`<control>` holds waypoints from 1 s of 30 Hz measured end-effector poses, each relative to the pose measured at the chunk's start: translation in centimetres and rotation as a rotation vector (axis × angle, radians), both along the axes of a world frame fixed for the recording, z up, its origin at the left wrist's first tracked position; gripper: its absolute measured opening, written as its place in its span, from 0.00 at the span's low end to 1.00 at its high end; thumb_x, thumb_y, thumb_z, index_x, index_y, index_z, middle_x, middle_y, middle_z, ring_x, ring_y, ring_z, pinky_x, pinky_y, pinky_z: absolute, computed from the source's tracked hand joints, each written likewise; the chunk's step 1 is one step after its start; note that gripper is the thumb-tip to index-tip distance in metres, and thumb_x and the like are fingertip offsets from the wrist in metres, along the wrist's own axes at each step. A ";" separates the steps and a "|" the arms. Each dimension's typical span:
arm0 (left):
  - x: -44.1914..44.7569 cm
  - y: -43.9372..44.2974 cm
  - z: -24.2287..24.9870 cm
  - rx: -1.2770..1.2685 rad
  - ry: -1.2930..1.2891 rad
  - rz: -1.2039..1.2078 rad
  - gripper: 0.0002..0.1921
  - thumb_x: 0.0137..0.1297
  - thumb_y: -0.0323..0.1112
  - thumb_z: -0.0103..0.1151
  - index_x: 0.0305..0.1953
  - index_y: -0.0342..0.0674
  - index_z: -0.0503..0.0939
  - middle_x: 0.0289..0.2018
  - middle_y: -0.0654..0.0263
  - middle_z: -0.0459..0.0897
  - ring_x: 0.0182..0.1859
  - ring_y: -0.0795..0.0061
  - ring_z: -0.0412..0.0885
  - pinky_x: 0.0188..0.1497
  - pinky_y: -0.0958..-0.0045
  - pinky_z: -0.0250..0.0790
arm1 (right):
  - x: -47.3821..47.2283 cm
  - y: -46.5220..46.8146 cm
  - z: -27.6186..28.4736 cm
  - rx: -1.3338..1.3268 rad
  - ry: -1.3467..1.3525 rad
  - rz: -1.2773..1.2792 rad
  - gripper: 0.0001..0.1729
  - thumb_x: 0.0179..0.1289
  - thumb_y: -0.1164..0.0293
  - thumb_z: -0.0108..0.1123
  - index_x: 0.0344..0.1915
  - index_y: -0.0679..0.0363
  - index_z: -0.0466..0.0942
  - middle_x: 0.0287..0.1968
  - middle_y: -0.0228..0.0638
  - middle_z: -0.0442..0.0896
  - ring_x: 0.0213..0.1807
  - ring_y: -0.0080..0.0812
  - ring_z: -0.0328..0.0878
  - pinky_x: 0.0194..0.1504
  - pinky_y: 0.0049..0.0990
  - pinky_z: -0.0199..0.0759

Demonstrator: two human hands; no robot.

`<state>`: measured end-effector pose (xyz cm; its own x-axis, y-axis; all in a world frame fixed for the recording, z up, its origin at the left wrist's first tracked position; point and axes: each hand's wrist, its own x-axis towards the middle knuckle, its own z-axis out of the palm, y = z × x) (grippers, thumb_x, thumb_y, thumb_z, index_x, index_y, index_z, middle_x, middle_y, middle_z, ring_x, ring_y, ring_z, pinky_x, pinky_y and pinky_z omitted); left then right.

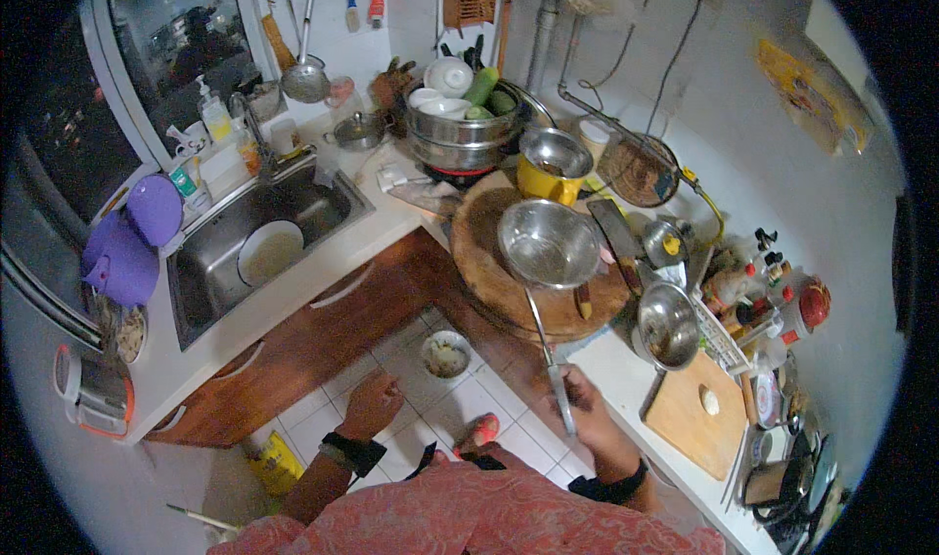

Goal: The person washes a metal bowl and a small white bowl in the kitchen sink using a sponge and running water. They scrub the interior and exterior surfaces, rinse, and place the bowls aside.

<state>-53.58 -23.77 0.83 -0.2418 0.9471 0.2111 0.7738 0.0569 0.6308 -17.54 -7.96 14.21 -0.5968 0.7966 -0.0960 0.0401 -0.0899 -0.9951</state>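
My right hand [583, 401] grips the handle of a long-handled metal ladle [549, 245]. Its wide, shiny bowl is over a thick round wooden chopping board [480, 280]; whether it touches the board cannot be told. A cleaver [612, 225] lies at the board's right side, and a smaller handle [583, 302] shows from under the ladle's bowl. Over the tiled floor hangs my left hand [374, 405], its fingers curled and its palm hidden. Nothing shows in it. Beyond its fingers, a white bowl [446, 355] with food scraps appears to stand on the floor.
The sink [220, 239] at left holds a white basin [270, 253] of cloudy water. Behind the board are a yellow pot [550, 181] and a steamer [462, 140] with bowls and green vegetables. A metal bowl [666, 326] and small cutting board [697, 412] stand at right.
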 end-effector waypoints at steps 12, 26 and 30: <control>-12.3 -0.5 -1.6 -0.109 -0.164 0.175 0.09 0.68 0.34 0.64 0.45 0.39 0.81 0.39 0.58 0.83 0.38 0.60 0.85 0.41 0.60 0.79 | -12.9 26.2 17.2 1.232 -0.879 -0.239 0.19 0.58 0.64 0.70 0.47 0.63 0.82 0.36 0.54 0.85 0.40 0.58 0.83 0.42 0.48 0.77; -20.7 12.9 1.8 -0.034 -0.127 -0.015 0.06 0.68 0.32 0.65 0.43 0.40 0.83 0.36 0.57 0.84 0.32 0.58 0.86 0.35 0.64 0.82 | -33.7 47.2 17.3 1.499 -1.817 0.063 0.09 0.64 0.68 0.64 0.39 0.57 0.90 0.43 0.39 0.91 0.48 0.41 0.89 0.48 0.37 0.82; -24.3 17.8 2.8 -0.025 -0.243 -0.153 0.09 0.65 0.32 0.67 0.45 0.40 0.83 0.42 0.55 0.85 0.36 0.57 0.84 0.37 0.58 0.77 | -37.0 48.7 16.8 1.545 -1.916 0.184 0.07 0.59 0.70 0.66 0.36 0.54 0.90 0.42 0.35 0.90 0.49 0.37 0.87 0.50 0.33 0.80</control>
<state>-77.92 -5.94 3.62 -0.1363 0.9807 0.1405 0.6007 -0.0310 0.7989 -54.50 40.70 30.97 -0.6387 0.7687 -0.0354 0.4777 0.4321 0.7649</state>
